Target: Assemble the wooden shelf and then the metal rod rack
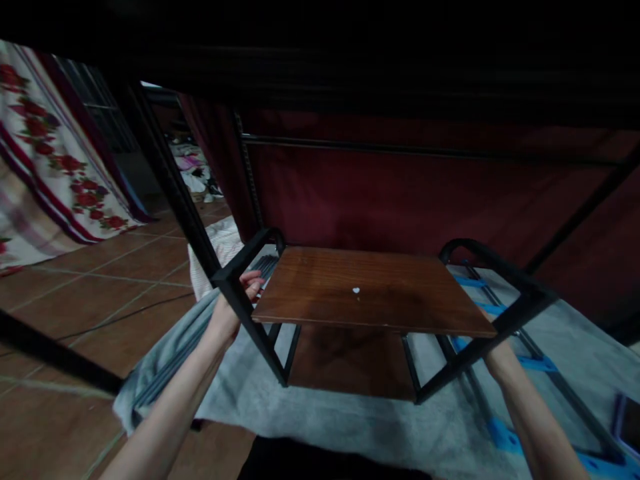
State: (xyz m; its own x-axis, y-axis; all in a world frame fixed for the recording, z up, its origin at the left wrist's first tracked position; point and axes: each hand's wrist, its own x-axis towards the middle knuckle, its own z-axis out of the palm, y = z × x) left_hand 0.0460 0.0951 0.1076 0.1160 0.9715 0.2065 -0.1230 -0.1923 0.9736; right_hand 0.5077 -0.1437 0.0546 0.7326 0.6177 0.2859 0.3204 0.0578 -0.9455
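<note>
A brown wood-grain board [370, 283] lies across a small black metal-framed shelf stand [253, 247], between its two rounded side frames. My left hand [251, 283] reaches past the left upright to the board's left edge. Its fingers are stretched out and slightly apart; whether they touch the edge I cannot tell. On the other side my right hand [495, 350] goes in beneath the board's right corner, behind the frame, so its fingers are hidden. A lower brown board [350, 363] shows below the upper one. A small white mark [356, 290] sits on the upper board.
A grey blanket [260, 413] spreads under the stand. To the right lie dark bars with blue connectors [537, 363]; grey cloth [170, 353] is bunched at left. Black posts [165, 167] and a dark overhead surface surround the space. A maroon curtain [375, 193] hangs behind.
</note>
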